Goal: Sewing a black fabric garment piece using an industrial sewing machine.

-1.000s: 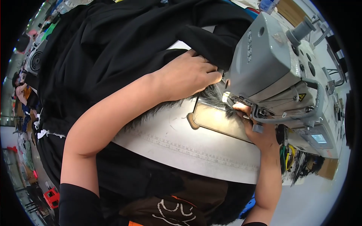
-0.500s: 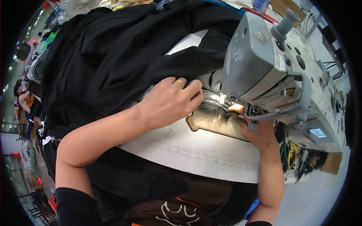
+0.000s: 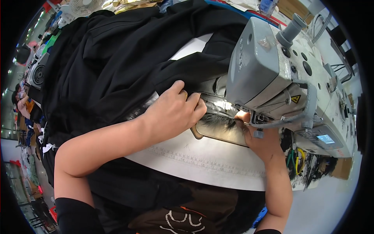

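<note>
A large black garment (image 3: pixel 113 58) lies in folds over the sewing table, its edge running under the head of a grey-and-white sewing machine (image 3: pixel 253 62). Left of the needle area, my left hand (image 3: pixel 171 111) has its fingers curled down on the cloth edge, a ring on one finger. Between my hands runs a dark furry strip (image 3: pixel 218 120), lit by the machine lamp. My right hand (image 3: pixel 259 136) is close to the presser foot, its fingertips closed at the strip's right end. The machine's guard partly hides those fingers.
The pale table (image 3: pixel 194 160) has a printed ruler along its near edge. A small lit screen (image 3: pixel 325 139) is on the machine's front. Yellow-handled cutters (image 3: pixel 300 160) and loose black fibres are at the right. A fan (image 3: pixel 83 6) stands at the far left.
My left hand has drawn slightly toward me and turned, its fingers now further from the needle area. My right hand stays by the presser foot. The whole view has shifted a little.
</note>
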`<state>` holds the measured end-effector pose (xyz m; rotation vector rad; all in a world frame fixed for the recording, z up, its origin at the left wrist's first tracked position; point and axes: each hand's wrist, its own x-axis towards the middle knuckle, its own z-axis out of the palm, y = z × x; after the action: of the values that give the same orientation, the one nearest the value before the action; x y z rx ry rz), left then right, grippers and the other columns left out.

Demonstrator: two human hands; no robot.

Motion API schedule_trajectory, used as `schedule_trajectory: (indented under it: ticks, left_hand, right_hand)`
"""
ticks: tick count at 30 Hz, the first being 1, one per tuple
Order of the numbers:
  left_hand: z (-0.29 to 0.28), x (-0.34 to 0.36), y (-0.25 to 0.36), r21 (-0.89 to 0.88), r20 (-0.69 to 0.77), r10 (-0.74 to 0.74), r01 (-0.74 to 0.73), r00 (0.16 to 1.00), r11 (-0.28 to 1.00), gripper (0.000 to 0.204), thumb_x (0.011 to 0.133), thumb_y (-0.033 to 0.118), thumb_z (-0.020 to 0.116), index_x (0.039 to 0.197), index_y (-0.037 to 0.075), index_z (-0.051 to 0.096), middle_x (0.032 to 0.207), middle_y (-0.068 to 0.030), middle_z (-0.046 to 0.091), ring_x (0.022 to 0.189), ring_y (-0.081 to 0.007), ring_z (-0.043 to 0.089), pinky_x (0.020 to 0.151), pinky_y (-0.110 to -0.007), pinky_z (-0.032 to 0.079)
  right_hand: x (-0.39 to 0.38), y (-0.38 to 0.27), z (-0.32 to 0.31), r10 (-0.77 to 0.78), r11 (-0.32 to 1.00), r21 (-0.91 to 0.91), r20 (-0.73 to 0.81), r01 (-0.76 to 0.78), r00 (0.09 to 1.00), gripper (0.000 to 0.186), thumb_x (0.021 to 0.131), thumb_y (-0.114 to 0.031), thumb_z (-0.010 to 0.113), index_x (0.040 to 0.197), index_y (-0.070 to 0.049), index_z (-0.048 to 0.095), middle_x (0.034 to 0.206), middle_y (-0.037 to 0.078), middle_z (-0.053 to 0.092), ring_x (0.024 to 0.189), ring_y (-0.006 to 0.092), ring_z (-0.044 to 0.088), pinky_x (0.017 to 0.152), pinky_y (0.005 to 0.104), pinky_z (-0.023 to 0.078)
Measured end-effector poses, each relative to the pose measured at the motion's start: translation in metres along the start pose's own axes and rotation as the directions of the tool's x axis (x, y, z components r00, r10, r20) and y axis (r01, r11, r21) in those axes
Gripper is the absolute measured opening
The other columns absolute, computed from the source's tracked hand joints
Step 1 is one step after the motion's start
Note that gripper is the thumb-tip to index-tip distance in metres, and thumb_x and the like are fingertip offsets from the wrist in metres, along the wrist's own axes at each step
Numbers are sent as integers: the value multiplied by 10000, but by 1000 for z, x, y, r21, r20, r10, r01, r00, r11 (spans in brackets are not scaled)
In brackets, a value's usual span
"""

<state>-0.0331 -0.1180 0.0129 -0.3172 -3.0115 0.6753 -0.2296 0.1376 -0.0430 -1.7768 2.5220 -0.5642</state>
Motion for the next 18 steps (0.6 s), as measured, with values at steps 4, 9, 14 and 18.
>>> schedule_trajectory:
  ticks: [4,9,14,18]
  left_hand:
    - [-1,-2,6,73,-3,-19,19,1000,997,389,955,223,652,1272,2,700,1154,-125,685,900,-238,700,1107,-432,429]
    - [-3,-6,10,-6,-191,51,-53,980,999,421,940,198,640,1277,-41,722,1308,-179,637,1138,-327,636,1206,-509,404]
    - [16,-8,10,-355,-368,65,-204,928,912,520,914,91,609,1403,-84,609,1182,-144,612,1088,-284,640,1110,-485,514]
    - [28,-9,3,-473,-391,39,-237,920,849,489,929,80,600,1398,-54,610,1205,-141,617,1044,-287,641,1029,-470,539]
  right_hand:
    - [-6,5,5,73,997,11,15,-73,997,143,914,-44,785,1036,-105,738,1027,61,786,898,252,770,846,376,589]
    - [3,-13,-12,-12,1000,0,-62,12,998,155,919,-68,794,1057,-120,748,1068,68,786,934,255,764,869,384,587]
    - [1,-9,-5,-129,991,-54,-80,125,988,290,863,-61,809,1132,-166,777,1116,35,768,1039,272,723,922,401,576]
    - [11,-19,-9,-210,977,2,-90,211,973,318,865,-39,788,1154,-172,778,1093,13,765,1011,258,721,910,404,576]
